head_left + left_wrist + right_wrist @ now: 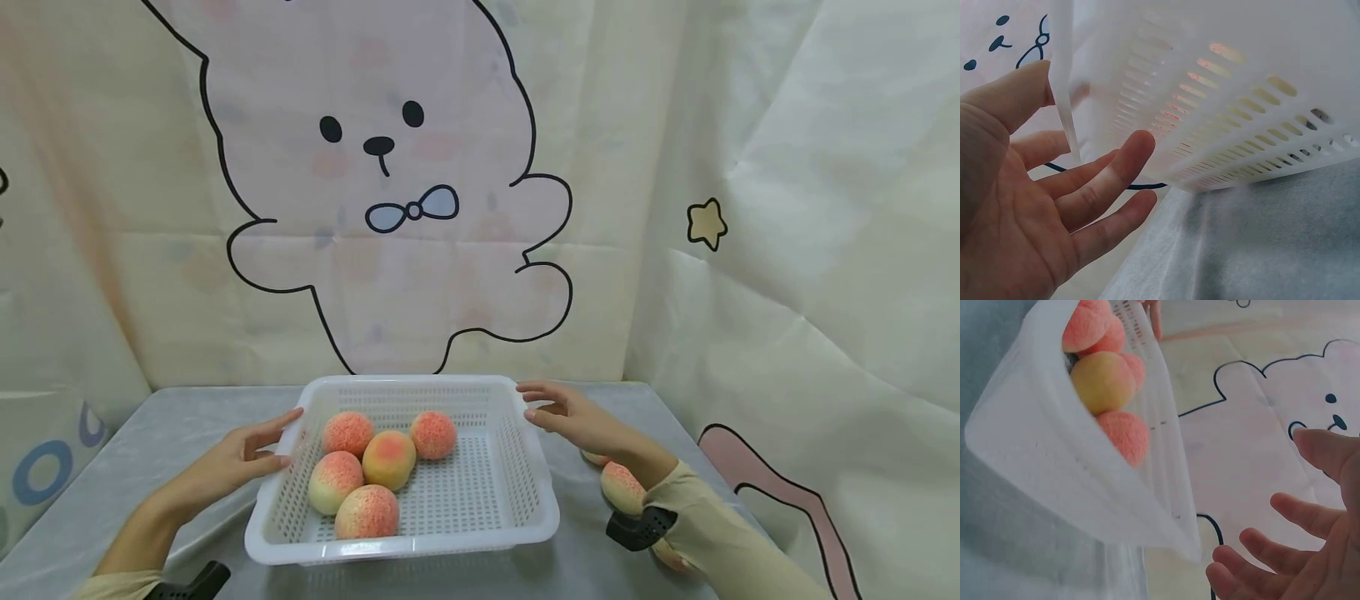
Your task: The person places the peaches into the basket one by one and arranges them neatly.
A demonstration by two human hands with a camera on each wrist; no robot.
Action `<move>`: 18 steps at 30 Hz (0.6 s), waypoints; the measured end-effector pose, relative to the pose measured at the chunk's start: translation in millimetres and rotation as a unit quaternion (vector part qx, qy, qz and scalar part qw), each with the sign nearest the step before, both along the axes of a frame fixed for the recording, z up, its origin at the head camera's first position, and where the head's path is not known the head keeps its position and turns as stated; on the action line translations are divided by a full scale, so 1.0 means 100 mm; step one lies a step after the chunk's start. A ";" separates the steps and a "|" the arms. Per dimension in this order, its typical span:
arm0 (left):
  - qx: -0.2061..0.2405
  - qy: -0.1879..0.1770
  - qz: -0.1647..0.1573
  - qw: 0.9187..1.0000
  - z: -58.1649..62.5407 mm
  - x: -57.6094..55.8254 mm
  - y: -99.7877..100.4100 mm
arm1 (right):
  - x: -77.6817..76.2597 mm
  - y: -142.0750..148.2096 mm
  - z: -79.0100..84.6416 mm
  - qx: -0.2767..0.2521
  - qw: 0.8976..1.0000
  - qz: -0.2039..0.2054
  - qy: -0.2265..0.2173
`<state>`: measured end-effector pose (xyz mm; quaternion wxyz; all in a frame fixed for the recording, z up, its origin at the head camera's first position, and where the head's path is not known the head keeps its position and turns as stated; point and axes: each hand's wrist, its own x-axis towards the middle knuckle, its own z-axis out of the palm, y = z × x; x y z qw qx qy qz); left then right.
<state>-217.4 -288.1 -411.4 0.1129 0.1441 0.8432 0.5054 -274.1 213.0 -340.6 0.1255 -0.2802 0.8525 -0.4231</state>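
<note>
Centrally, basket, between left grip, right grip

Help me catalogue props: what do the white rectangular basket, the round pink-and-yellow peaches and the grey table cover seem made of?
White rectangular basket: probably moulded plastic, slightly glossy; it catches light along its edge.
Round pink-and-yellow peaches: matte, speckled; perhaps coated foam, though real fruit can't be ruled out.
Grey table cover: likely matte fabric, judging by its soft creases.

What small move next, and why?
I'd probably bring the right hand onto the right rim of the basket: that hand looks open and apart from it in the right wrist view, while the left hand touches the opposite rim.
</note>
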 end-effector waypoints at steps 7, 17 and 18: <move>-0.010 0.005 0.012 1.000 0.02 -0.01 0.01 | 0.12 0.41 -0.01 0.015 0.999 -0.011 0.036; -0.006 0.002 0.007 1.000 0.02 0.00 0.02 | 0.39 0.90 -0.07 0.018 0.998 -0.014 0.055; -0.006 0.002 0.008 1.000 0.02 0.00 0.02 | 0.41 0.94 -0.09 0.019 0.998 -0.020 0.051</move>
